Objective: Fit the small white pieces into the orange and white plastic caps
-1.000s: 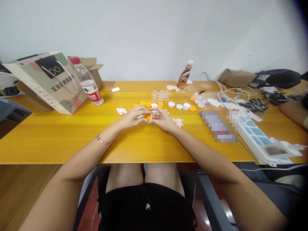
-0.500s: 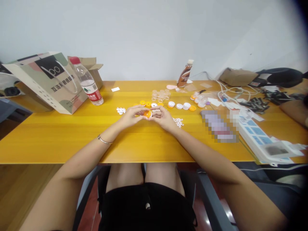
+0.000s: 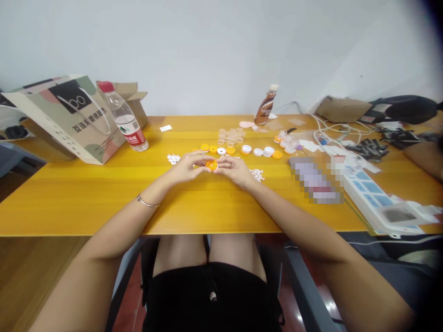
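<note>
Between my two hands is a small round orange cap [image 3: 212,165], held just above the table. My left hand [image 3: 187,167] grips its left side with thumb and fingers. My right hand [image 3: 237,171] pinches it from the right. Behind the hands runs a row of orange and white round caps [image 3: 230,151], partly hidden by my fingers. Farther back stand several clear plastic cups [image 3: 231,135]. A small pile of white pieces [image 3: 173,158] lies left of my left hand, and small white ring-like pieces [image 3: 256,174] lie beside my right hand.
At the left stand a paper bag [image 3: 86,124], a cardboard box [image 3: 138,103] and a water bottle [image 3: 129,127]. A brown drink bottle [image 3: 266,107] is at the back. On the right are a blurred-out flat object [image 3: 315,180], a white power strip [image 3: 372,196], cables and another person's arm [image 3: 424,159].
The fingers of my right hand have shifted slightly around the orange cap, which now tilts a little differently. Everything else stays in place.
</note>
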Tool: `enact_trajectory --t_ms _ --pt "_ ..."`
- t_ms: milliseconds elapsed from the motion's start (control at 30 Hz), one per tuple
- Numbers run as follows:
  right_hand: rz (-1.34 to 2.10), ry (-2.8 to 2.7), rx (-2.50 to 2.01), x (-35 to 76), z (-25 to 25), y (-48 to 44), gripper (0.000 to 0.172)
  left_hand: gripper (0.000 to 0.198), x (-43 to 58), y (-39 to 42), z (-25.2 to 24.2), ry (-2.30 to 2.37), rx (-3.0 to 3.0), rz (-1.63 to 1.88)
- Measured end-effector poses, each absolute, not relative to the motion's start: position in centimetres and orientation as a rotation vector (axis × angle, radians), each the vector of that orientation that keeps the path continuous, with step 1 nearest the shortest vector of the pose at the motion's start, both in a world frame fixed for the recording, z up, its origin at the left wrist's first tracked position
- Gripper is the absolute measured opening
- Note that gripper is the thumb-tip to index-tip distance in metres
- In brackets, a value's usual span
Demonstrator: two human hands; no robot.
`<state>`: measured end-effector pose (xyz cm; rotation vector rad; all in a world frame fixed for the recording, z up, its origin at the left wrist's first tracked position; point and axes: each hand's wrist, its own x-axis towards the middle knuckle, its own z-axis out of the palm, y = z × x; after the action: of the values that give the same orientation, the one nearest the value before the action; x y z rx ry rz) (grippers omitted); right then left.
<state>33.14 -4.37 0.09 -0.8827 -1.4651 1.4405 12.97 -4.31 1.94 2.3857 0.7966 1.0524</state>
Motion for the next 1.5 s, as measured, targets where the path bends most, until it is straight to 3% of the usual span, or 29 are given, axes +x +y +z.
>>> enact_trajectory --t_ms 433,700,867,1067,1300,1500 --pt "1.450 -1.481 -0.864 32.9 -0.3 -4.4 0.036 0.032 12.5 -4.3 2.7 0.703 2.580 0.884" --pt "1.164 -1.502 -0.794 32.5 -0.9 -4.9 0.043 0.034 12.9 -3.9 1.6 0.678 2.556 1.116" --pt "1.062 -1.571 -0.787 32.7 -0.8 -5.1 0.039 0.053 13.3 -4.0 1.0 0.738 2.221 1.131" --pt "1.107 -1.594 -0.766 32.7 -1.0 -4.6 0.041 0.041 14.1 -4.3 0.3 0.891 2.142 1.245" --pt "1.424 -1.577 -0.791 33.0 -1.1 -3.9 0.045 0.034 13.7 -4.1 0.6 0.986 2.346 1.075" --pt "1.469 -1.665 -0.717 33.5 -0.5 -4.5 0.044 0.030 13.6 -4.5 0.9 0.990 2.508 1.071"
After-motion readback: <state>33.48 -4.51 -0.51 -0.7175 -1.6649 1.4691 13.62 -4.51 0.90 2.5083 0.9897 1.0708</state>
